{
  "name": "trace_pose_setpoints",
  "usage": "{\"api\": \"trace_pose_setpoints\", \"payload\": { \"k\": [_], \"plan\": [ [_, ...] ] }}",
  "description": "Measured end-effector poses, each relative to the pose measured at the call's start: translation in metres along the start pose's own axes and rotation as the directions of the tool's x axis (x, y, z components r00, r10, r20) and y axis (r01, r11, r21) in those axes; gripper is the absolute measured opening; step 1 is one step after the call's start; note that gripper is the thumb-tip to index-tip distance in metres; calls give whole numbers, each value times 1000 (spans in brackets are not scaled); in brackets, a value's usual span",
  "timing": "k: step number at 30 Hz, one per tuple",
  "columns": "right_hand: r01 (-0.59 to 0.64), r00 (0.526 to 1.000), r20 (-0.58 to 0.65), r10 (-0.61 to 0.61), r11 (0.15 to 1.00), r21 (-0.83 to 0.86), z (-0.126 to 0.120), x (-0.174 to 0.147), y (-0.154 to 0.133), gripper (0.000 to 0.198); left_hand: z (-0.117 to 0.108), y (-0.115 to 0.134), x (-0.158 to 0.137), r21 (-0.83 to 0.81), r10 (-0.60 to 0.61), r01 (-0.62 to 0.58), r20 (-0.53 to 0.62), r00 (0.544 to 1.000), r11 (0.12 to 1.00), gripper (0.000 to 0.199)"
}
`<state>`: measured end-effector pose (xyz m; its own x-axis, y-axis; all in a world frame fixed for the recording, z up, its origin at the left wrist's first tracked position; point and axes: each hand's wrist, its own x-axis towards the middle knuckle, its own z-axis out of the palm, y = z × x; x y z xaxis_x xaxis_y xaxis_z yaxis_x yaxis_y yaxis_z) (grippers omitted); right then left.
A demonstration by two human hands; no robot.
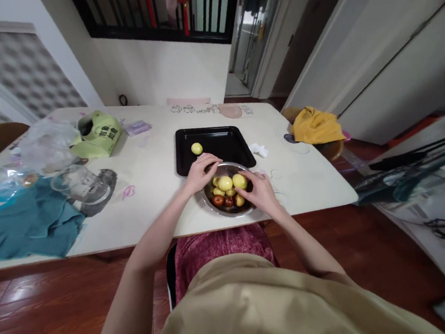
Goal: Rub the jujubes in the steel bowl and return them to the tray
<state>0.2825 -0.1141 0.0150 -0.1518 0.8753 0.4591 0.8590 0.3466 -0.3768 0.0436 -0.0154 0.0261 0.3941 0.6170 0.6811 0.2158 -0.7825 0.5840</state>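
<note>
A steel bowl (207, 202) sits at the table's front edge with several small round fruits in it, yellow-green ones above and red-brown ones (229, 201) nearer me. My right hand (263, 193) reaches over the bowl's right rim, thumb and fingers closed around a yellow-green fruit (240, 181). Another yellow-green fruit (224, 183) lies beside it on the pile. My left hand (202, 172) is over the bowl's far left rim and the tray's near edge, fingers stretched out, with no fruit visible in it. On the black tray (220, 142) behind lies a single yellow-green fruit (196, 148).
A crumpled white tissue (259, 150) lies right of the tray. To the left are a clear plastic container (80, 185), a teal cloth (34, 222), a green bag (100, 134) and clear plastic bags (49, 144). A yellow cloth (316, 125) hangs over a chair at right.
</note>
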Motion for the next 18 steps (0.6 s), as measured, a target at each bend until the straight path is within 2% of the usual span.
{"api": "trace_pose_setpoints", "payload": {
  "k": [4, 7, 9, 13, 18],
  "plan": [
    [43, 999, -4, -43, 998, 49, -1, -3, 2, 48, -6, -14, 1, 64, -79, 90, -155, 985, 994, 29],
    [68, 997, -37, -65, 993, 99, -6, -6, 5, 47, -9, -32, -1, 104, -149, 173, -209, 967, 979, 32],
    [73, 995, -75, -64, 989, 130, -10, -8, 8, 42, -10, -45, -4, 102, -187, 213, -214, 959, 972, 37],
    [101, 983, -174, -61, 968, 230, -12, -12, 17, 31, -12, -70, -6, 91, -251, 272, -197, 948, 958, 60],
    [154, 952, -304, -37, 916, 372, 5, -16, 28, 32, -14, -94, 9, 194, -324, 337, -93, 941, 922, 71]
  ]
}}
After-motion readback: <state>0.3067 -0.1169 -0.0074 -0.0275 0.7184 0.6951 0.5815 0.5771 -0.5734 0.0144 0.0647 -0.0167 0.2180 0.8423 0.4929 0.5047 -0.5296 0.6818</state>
